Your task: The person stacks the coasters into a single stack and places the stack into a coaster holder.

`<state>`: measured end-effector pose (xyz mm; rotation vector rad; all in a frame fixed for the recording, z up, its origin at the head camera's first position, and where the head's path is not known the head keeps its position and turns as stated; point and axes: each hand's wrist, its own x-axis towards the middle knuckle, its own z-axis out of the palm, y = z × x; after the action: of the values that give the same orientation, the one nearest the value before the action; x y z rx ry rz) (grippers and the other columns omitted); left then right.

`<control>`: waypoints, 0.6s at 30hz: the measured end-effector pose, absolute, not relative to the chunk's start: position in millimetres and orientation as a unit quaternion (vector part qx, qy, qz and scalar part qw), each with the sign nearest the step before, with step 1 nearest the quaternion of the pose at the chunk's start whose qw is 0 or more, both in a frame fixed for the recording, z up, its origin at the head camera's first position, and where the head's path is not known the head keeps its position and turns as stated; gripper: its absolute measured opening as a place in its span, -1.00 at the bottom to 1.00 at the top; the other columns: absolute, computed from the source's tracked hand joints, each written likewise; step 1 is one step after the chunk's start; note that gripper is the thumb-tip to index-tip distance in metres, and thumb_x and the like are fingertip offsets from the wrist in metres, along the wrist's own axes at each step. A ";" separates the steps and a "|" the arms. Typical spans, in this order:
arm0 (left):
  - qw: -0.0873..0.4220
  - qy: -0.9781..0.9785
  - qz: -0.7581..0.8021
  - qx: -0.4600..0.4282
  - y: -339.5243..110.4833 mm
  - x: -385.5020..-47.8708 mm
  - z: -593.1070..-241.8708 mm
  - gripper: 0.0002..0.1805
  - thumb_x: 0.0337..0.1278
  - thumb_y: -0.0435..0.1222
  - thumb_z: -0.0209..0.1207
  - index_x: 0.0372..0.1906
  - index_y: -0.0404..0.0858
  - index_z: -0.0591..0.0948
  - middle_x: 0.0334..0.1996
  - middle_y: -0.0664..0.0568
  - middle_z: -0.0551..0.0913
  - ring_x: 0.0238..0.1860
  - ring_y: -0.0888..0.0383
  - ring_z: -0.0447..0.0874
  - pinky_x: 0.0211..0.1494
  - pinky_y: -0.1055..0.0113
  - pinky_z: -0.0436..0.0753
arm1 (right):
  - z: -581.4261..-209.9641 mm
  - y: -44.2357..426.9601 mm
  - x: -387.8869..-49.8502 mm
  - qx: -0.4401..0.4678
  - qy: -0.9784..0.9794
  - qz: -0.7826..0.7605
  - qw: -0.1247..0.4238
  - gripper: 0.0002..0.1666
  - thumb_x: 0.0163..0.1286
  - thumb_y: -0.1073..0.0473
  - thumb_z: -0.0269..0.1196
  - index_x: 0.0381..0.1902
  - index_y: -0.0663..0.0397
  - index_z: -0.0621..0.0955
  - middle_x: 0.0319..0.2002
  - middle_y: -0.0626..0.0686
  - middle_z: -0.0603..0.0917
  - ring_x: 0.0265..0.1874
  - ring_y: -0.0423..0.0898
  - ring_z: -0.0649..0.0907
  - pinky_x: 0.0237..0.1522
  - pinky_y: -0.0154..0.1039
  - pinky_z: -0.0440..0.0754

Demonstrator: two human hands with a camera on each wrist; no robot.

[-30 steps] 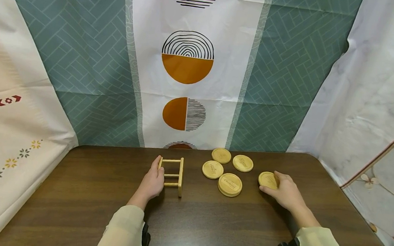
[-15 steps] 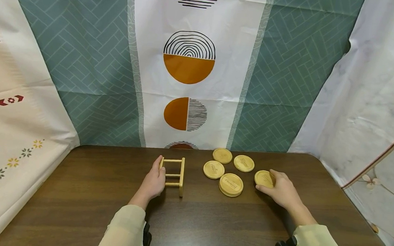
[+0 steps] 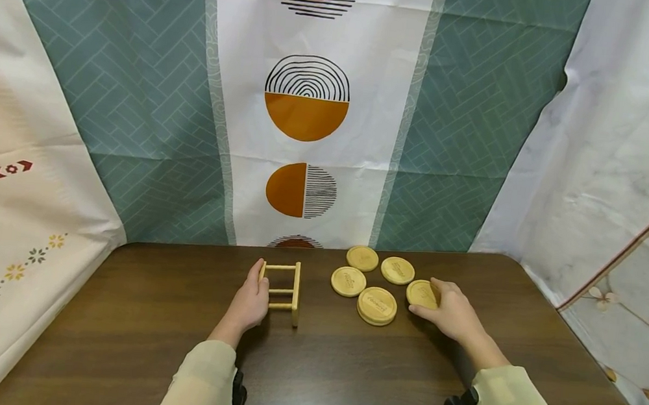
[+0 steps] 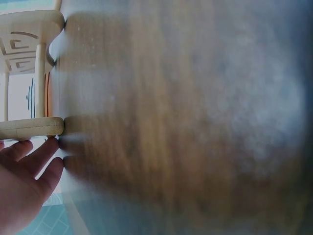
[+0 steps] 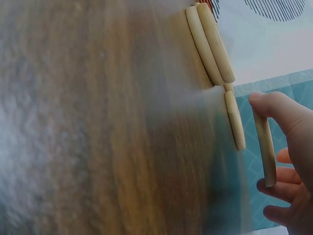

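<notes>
1 coaster (image 3: 421, 294) was pinched in the right hand (image 3: 454, 316), at 3 o'clock from the rack (image 3: 296, 291), which was touched by the straight-fingered left hand (image 3: 247, 302).

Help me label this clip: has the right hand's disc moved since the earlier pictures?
Yes: in the head view, the held disc moved left, closer to the stationary disc stack.

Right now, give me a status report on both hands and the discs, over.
Left hand against the rack. Right hand pinching one disc, clear of table. Other discs lie between it and rack.
</notes>
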<state>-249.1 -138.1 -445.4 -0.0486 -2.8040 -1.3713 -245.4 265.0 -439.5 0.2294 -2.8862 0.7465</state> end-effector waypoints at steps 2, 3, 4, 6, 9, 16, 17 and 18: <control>0.008 -0.898 -0.439 -0.015 -138.8 -249.0 -445.9 -0.42 0.47 -0.22 -0.35 0.50 -0.20 -0.11 0.42 -0.34 0.10 0.34 -0.29 0.22 0.32 -0.16 0.26 | -439.5 262.7 -245.6 0.077 -0.963 0.249 0.075 0.07 0.09 -0.25 0.35 0.27 0.47 0.33 0.20 0.43 0.41 0.21 0.33 0.38 0.19 0.22 0.34; 0.007 -0.899 -0.439 -0.014 -139.0 -248.9 -446.1 -0.42 0.47 -0.22 -0.35 0.50 -0.20 -0.11 0.42 -0.34 0.10 0.32 -0.29 0.27 0.30 -0.15 0.29 | -439.3 261.7 -245.6 0.078 -0.962 0.249 0.075 0.06 0.09 -0.24 0.36 0.27 0.46 0.33 0.20 0.43 0.42 0.21 0.32 0.38 0.19 0.22 0.35; 0.007 -0.899 -0.438 -0.014 -139.3 -248.8 -446.2 -0.42 0.47 -0.22 -0.35 0.50 -0.19 -0.11 0.42 -0.35 0.11 0.30 -0.28 0.29 0.29 -0.14 0.31 | -439.2 261.0 -246.0 0.079 -0.963 0.247 0.076 0.06 0.08 -0.24 0.36 0.27 0.46 0.33 0.20 0.43 0.42 0.21 0.32 0.38 0.18 0.22 0.35; 0.006 -0.899 -0.438 -0.013 -139.3 -248.7 -446.2 -0.42 0.48 -0.22 -0.35 0.50 -0.19 -0.11 0.41 -0.35 0.12 0.23 -0.26 0.38 0.23 -0.12 0.36 | -438.6 259.3 -246.5 0.078 -0.963 0.247 0.077 0.04 0.07 -0.22 0.37 0.28 0.43 0.34 0.20 0.41 0.43 0.21 0.30 0.39 0.19 0.20 0.35; 0.005 -0.899 -0.437 -0.013 -138.8 -248.3 -445.6 -0.42 0.48 -0.22 -0.35 0.50 -0.18 -0.11 0.40 -0.37 0.14 0.10 -0.22 0.49 0.15 -0.08 0.41 | -436.9 256.5 -247.2 0.080 -0.963 0.246 0.079 0.04 0.08 -0.21 0.37 0.28 0.44 0.34 0.20 0.42 0.42 0.21 0.31 0.40 0.19 0.21 0.36; 0.009 -0.902 -0.431 -0.013 -137.9 -248.4 -445.6 -0.42 0.47 -0.22 -0.35 0.50 -0.19 -0.09 0.38 -0.39 0.18 -0.09 -0.14 0.58 0.07 -0.04 0.45 | -434.8 248.9 -248.0 0.080 -0.963 0.246 0.074 0.04 0.06 -0.22 0.38 0.28 0.41 0.35 0.21 0.40 0.42 0.20 0.29 0.42 0.18 0.18 0.38; 0.011 -0.902 -0.431 -0.013 -137.9 -248.3 -445.2 -0.42 0.47 -0.22 -0.35 0.50 -0.19 -0.09 0.38 -0.39 0.18 -0.08 -0.15 0.58 0.07 -0.04 0.45 | -434.3 247.4 -248.0 0.082 -0.963 0.246 0.075 0.04 0.06 -0.22 0.38 0.28 0.41 0.35 0.20 0.40 0.43 0.20 0.28 0.43 0.18 0.18 0.39; 0.011 -0.902 -0.432 -0.013 -137.6 -248.4 -445.0 -0.42 0.47 -0.22 -0.35 0.50 -0.19 -0.09 0.38 -0.39 0.17 -0.06 -0.17 0.57 0.08 -0.05 0.45 | -433.7 245.9 -248.0 0.084 -0.963 0.246 0.075 0.03 0.06 -0.21 0.38 0.28 0.40 0.35 0.20 0.39 0.43 0.20 0.28 0.44 0.18 0.17 0.39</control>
<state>-248.4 -137.6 -445.0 -0.0420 -2.8135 -1.3467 -248.0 245.9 -433.7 0.2514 -2.8884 0.7367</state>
